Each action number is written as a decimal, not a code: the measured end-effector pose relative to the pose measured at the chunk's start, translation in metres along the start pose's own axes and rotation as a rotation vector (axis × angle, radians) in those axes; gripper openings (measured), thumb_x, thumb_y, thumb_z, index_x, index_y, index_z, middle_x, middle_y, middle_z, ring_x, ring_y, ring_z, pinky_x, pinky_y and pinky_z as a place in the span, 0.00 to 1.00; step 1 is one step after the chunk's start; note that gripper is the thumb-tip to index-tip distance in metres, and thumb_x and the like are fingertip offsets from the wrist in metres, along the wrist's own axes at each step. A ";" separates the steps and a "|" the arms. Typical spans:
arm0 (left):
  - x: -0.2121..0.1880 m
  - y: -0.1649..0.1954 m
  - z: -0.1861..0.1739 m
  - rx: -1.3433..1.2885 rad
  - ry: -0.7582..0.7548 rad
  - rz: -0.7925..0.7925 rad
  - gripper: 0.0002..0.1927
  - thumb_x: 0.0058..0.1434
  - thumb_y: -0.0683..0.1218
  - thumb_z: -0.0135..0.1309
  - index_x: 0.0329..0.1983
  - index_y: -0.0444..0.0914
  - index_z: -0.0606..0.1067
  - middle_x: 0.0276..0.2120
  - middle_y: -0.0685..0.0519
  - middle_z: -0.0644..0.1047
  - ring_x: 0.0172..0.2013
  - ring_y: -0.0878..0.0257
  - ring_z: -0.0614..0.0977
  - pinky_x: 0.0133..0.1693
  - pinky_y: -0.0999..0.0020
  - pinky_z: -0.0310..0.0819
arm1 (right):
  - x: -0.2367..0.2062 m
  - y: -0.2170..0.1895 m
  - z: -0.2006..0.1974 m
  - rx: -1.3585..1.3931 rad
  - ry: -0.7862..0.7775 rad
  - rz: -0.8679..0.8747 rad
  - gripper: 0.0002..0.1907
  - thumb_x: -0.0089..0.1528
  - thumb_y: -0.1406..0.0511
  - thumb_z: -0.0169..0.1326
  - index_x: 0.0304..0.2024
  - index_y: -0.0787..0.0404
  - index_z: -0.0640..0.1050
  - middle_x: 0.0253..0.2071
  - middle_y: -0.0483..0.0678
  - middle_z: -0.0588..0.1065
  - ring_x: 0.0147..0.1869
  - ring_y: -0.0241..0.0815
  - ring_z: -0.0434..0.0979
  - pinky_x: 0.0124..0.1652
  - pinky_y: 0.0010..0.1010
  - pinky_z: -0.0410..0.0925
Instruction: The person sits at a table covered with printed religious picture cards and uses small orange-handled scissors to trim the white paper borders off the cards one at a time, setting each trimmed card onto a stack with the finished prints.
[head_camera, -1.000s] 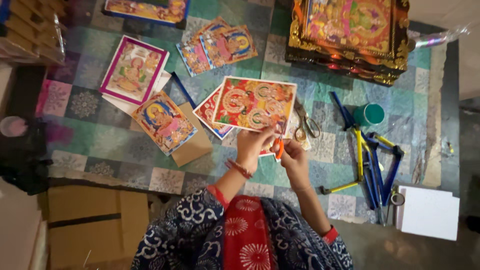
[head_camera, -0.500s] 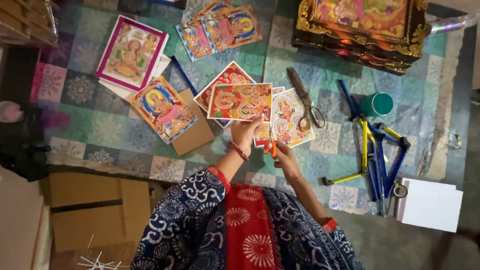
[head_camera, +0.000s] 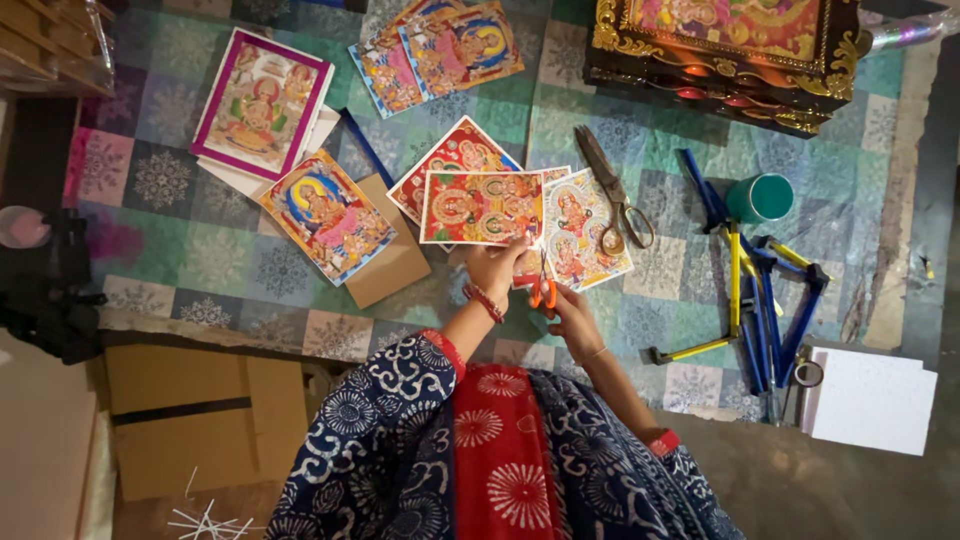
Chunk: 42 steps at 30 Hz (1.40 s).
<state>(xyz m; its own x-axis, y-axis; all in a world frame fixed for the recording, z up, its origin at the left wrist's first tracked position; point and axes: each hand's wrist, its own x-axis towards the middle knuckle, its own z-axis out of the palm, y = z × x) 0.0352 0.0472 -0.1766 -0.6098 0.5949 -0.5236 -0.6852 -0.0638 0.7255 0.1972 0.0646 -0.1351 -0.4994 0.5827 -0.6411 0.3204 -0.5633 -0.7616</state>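
Item: red-and-gold rectangular paper devotional print, now lowered nearer our lap than a second ago, above the patterned quilt. Our left hand pinches its bottom edge; our right hand is closed around small orange-handled scissors, blades at that edge.

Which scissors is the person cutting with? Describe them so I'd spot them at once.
Start at the patterned floor mat and find the red picture card held up by the left hand. Just below its right corner, in the right hand, are the small scissors. Their orange handles set them apart from the big metal shears lying alone nearby.
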 end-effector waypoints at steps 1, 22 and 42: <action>-0.001 0.000 0.000 -0.004 -0.009 0.010 0.10 0.55 0.34 0.65 0.36 0.32 0.75 0.30 0.52 0.80 0.27 0.65 0.80 0.25 0.73 0.73 | 0.001 0.000 0.000 0.001 -0.012 -0.013 0.21 0.63 0.46 0.53 0.42 0.53 0.79 0.31 0.33 0.71 0.32 0.24 0.59 0.26 0.19 0.53; -0.007 -0.006 -0.001 -0.055 0.008 -0.042 0.17 0.55 0.34 0.64 0.45 0.35 0.73 0.37 0.51 0.79 0.35 0.62 0.83 0.36 0.68 0.85 | -0.002 0.005 -0.001 -0.005 -0.025 -0.006 0.19 0.64 0.47 0.54 0.40 0.54 0.80 0.30 0.32 0.69 0.30 0.24 0.59 0.26 0.19 0.52; -0.010 -0.008 -0.001 -0.036 -0.032 -0.019 0.19 0.54 0.33 0.63 0.47 0.35 0.72 0.38 0.53 0.80 0.36 0.63 0.83 0.37 0.67 0.85 | 0.000 0.002 -0.002 0.028 -0.006 -0.022 0.20 0.63 0.47 0.55 0.39 0.54 0.80 0.30 0.33 0.72 0.29 0.23 0.59 0.25 0.18 0.51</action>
<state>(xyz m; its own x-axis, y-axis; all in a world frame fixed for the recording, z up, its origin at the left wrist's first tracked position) 0.0462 0.0415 -0.1774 -0.5839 0.6217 -0.5222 -0.7108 -0.0807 0.6987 0.1992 0.0647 -0.1364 -0.5111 0.5914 -0.6237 0.2867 -0.5668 -0.7724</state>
